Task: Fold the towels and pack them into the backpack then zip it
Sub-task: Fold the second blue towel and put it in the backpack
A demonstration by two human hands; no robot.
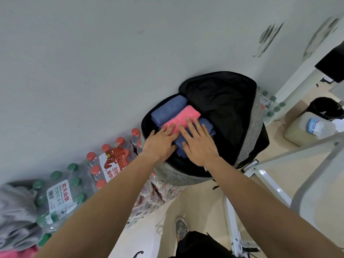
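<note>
A grey backpack [257,118] with a black lining stands wide open, its flap folded back to the right. Inside lie folded towels: a blue towel [167,109] at the back, a pink towel [183,116] in the middle and another blue towel [205,126] in front. My left hand [161,143] rests flat, fingers spread, on the pink towel's near end. My right hand [198,144] presses flat on the front blue towel. Neither hand grips anything.
Shrink-wrapped packs of water bottles with red caps [111,161] and green caps [59,192] line the white wall at left. Grey cloth [14,211] lies at far left. A white metal frame [279,183] and a plastic container [307,129] stand to the right.
</note>
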